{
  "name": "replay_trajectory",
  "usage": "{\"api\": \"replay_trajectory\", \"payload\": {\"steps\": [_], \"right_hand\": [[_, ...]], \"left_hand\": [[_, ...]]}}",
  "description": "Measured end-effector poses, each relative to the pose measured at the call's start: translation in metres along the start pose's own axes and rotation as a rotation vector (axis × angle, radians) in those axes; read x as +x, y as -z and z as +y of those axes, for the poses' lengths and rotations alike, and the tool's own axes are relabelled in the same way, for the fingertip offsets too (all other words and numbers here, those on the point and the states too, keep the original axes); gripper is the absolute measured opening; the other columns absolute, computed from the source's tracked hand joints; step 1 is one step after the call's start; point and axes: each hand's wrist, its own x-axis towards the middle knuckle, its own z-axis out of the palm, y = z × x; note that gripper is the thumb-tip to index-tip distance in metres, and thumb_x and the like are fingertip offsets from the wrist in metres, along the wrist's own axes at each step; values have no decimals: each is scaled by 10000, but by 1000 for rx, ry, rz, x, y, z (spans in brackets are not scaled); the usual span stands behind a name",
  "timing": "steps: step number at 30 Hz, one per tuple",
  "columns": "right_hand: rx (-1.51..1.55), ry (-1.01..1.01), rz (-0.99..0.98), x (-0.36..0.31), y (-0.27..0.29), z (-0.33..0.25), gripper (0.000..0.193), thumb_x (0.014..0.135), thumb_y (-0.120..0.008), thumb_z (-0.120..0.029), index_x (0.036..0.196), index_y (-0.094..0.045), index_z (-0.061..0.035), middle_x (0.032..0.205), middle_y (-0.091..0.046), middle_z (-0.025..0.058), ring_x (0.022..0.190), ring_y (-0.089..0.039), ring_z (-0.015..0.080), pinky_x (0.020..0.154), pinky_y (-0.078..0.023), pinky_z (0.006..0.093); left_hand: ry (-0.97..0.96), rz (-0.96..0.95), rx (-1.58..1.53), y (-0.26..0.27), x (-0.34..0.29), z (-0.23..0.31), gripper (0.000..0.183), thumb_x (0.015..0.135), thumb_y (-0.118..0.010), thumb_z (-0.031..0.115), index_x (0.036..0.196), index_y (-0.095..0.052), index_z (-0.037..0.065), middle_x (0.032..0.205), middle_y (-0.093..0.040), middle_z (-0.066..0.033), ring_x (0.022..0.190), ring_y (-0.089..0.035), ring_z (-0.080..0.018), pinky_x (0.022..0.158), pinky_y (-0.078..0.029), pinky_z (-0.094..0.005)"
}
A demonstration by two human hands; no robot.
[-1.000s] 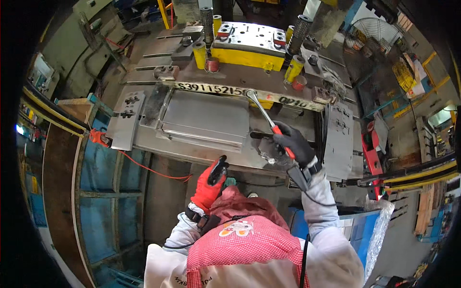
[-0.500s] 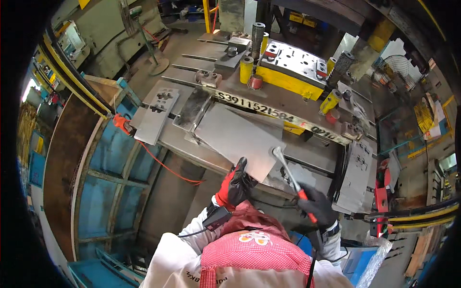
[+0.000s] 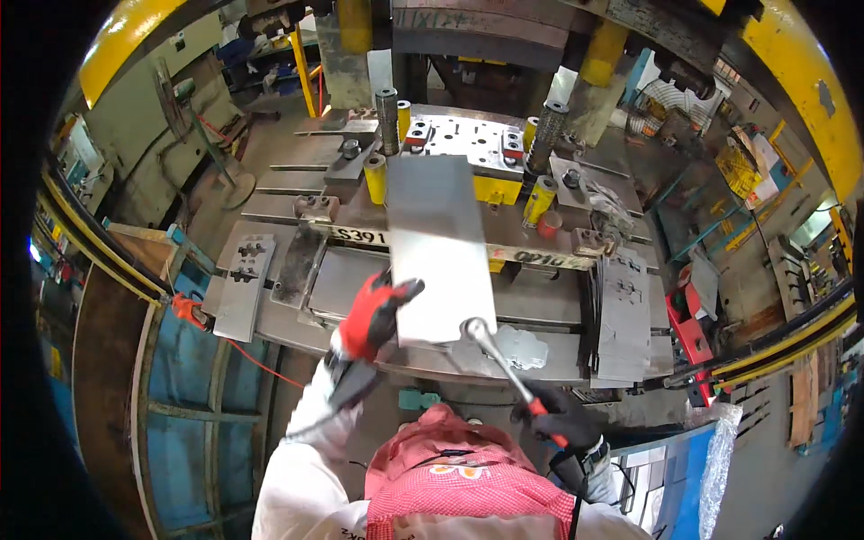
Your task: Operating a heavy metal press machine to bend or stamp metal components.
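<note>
A flat rectangular metal sheet [image 3: 441,279] is raised in front of the press, its far end overlapping the yellow-sided die block [image 3: 468,142]. My left hand [image 3: 371,315], in a red and black glove, is closed on the sheet's near left edge, thumb on top. In a black glove, my right hand [image 3: 562,418] is wrapped round the red handle of a metal rod tool with a round head [image 3: 513,369]. The tool's head meets the sheet's near right corner. Left of the raised sheet, more flat sheets [image 3: 346,283] lie on the press table.
Stacked metal plates with cut-outs lie at the left [image 3: 245,279] and right [image 3: 624,315] of the table. Yellow cylinders [image 3: 540,200] and dark guide posts [image 3: 387,121] stand around the die. An irregular pale metal piece [image 3: 522,349] rests near the front edge.
The metal sheet has come up off the pile and swung round so its long side points toward the die. Both hands moved with it, and the view shifted.
</note>
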Motion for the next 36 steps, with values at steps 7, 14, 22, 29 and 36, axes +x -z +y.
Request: {"api": "replay_trajectory", "payload": {"steps": [7,14,22,29,36], "right_hand": [[-60,174,161,52,15,-50,548,820,-545,-257,1261,-370,19,912,-553,35,695,-514,73,610,-431,214],[-98,295,237,80,7,-60,433,822,-508,-280,1146,-432,-4,798,-504,14,627,-485,68,545,-398,213],[-34,304,201,89,6,-68,533,800,-522,-294,1219,-382,3,813,-534,52,605,-491,91,499,-391,218],[114,252,239,90,-4,-68,513,798,-531,-295,1205,-385,-20,782,-524,39,577,-492,90,466,-384,210],[34,320,259,89,-1,-63,516,796,-531,-321,1200,-402,-27,795,-535,38,551,-472,70,454,-370,205]], "left_hand": [[-182,23,-339,-43,93,-105,421,684,-603,132,1078,-556,-8,1036,-598,-152,977,-566,-294,860,-428,-362],[24,-162,-457,-49,105,-157,694,555,-712,126,1197,-479,2,1145,-539,-114,1063,-512,-233,920,-389,-312],[724,215,-1415,-55,99,-96,412,877,-461,424,1107,-536,90,872,-627,-45,630,-588,-143,522,-471,-278],[880,108,-1565,-53,70,-15,414,892,-419,455,1045,-549,94,798,-634,-86,562,-586,-171,474,-465,-277],[928,306,-1571,-76,89,-33,398,887,-473,372,1021,-519,0,806,-625,-159,592,-604,-224,543,-496,-304]]}}
